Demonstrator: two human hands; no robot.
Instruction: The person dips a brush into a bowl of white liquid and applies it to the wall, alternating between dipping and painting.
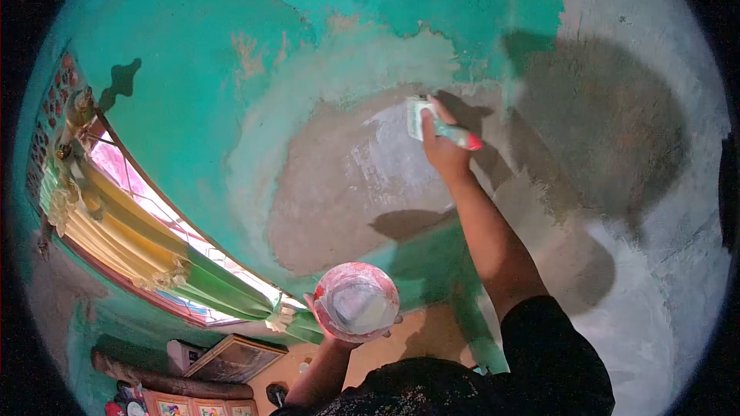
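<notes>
My right hand is raised to the wall and wrapped round a paintbrush with a pale greenish handle and a red end. The brush's wide, white-smeared head lies against or very close to a bare grey-brown patch on the wall. Fresh white streaks spread to the left of the brush and below it. Lower down, my left hand grips a reddish bowl from its left and underneath. White, thick-looking paint or paste coats the inside of the bowl.
Green paint surrounds the patch, and whitish plaster covers the right side. At left is a window with yellow and green curtains. Below it are a framed picture and a brown rolled or log-like object.
</notes>
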